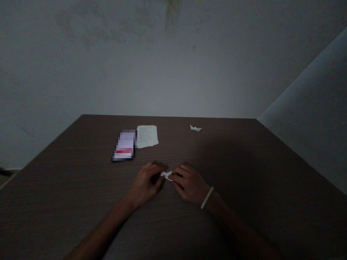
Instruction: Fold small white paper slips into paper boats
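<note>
Paper piece: a small white paper piece (167,175) of angular outline lies at near centre on the dark brown wood-grain table (67,162), between the two hands.
Right hand: the bare right hand (191,184), a pale beaded bracelet (207,197) at its wrist, has its fingers bent over the right end of the paper piece, pinching it.
Left hand: the bare left hand (146,182) curls at the left end, thumb and forefinger close to the edge; whether they pinch it cannot be told in this dim light.
Handling, judged: one end is best held still while the other hand works; edges should be lined up before any crease is pressed flat against the table. Light fingertip force suits so small a piece, since hard pulling could tear it.
Printed sheets: a stack of white rectangular paper sheets (146,136), far left of centre, bears rows of dark print, too small to read.
Phone: a black-edged rectangular phone (124,144) stands just left of the stack; its lit screen is pixelated, with a red band low down. No brand legible.
Boat: a small white folded-paper boat (195,128) rests far, right of centre; no writing made out.
</note>
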`<action>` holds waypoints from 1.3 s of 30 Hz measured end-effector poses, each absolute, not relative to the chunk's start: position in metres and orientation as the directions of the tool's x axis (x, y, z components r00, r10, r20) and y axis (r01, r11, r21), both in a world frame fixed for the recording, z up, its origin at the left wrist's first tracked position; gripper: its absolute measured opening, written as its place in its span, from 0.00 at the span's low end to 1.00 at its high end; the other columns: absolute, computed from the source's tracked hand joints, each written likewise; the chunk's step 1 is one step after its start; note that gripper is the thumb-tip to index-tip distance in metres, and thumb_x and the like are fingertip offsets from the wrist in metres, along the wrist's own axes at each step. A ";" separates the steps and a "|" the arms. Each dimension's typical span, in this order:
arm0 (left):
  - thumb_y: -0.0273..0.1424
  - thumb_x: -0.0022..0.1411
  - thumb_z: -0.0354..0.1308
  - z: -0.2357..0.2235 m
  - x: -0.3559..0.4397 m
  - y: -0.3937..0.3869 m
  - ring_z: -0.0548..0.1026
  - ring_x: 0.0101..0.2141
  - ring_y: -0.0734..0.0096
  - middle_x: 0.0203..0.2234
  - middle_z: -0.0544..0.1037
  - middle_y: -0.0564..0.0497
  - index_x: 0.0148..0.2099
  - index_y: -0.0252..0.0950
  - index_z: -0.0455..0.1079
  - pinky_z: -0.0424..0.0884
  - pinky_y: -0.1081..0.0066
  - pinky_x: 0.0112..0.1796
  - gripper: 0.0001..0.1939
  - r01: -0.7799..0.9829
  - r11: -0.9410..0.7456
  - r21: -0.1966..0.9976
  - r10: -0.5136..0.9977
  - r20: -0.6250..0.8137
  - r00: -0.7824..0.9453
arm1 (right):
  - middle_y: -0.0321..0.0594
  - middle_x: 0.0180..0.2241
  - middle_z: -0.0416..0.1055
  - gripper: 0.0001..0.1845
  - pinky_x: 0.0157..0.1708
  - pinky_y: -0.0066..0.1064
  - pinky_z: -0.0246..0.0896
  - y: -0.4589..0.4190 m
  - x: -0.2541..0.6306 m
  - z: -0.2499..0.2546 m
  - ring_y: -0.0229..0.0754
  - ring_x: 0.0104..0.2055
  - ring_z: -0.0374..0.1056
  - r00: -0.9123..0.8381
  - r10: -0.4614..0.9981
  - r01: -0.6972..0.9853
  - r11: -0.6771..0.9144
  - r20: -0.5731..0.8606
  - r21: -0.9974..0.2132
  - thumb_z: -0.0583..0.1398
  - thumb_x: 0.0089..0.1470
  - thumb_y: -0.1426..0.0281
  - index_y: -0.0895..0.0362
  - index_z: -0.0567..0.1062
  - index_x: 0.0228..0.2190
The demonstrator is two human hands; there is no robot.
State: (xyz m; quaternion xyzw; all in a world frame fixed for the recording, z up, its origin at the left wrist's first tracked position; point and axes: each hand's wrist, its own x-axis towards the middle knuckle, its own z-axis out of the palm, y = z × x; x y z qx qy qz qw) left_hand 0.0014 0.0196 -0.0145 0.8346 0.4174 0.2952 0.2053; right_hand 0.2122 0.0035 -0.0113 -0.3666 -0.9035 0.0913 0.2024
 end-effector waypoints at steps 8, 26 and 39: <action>0.24 0.60 0.55 -0.021 0.001 0.023 0.72 0.39 0.62 0.37 0.78 0.47 0.41 0.35 0.72 0.69 0.58 0.42 0.08 0.604 -0.549 0.577 0.833 0.323 0.449 | 0.43 0.44 0.68 0.15 0.45 0.39 0.55 0.002 0.212 -0.008 0.46 0.46 0.59 -0.660 0.706 0.646 0.708 0.256 -0.286 0.56 0.58 0.74 0.54 0.72 0.47; 0.24 0.61 0.53 -0.024 0.002 0.023 0.71 0.31 0.70 0.30 0.72 0.50 0.40 0.34 0.71 0.68 0.70 0.33 0.07 0.597 -0.568 0.566 0.822 0.358 0.443 | 0.41 0.42 0.68 0.16 0.45 0.39 0.53 0.001 0.207 -0.010 0.45 0.46 0.59 -0.605 0.752 0.682 0.660 0.263 -0.316 0.58 0.55 0.74 0.54 0.73 0.46; 0.23 0.65 0.49 -0.021 -0.001 0.020 0.68 0.29 0.69 0.25 0.70 0.50 0.33 0.33 0.70 0.66 0.72 0.29 0.10 0.559 -0.714 0.422 0.700 0.401 0.591 | 0.40 0.40 0.69 0.14 0.45 0.39 0.52 0.000 0.205 -0.010 0.44 0.46 0.60 -0.571 0.773 0.687 0.634 0.276 -0.355 0.57 0.56 0.74 0.54 0.74 0.45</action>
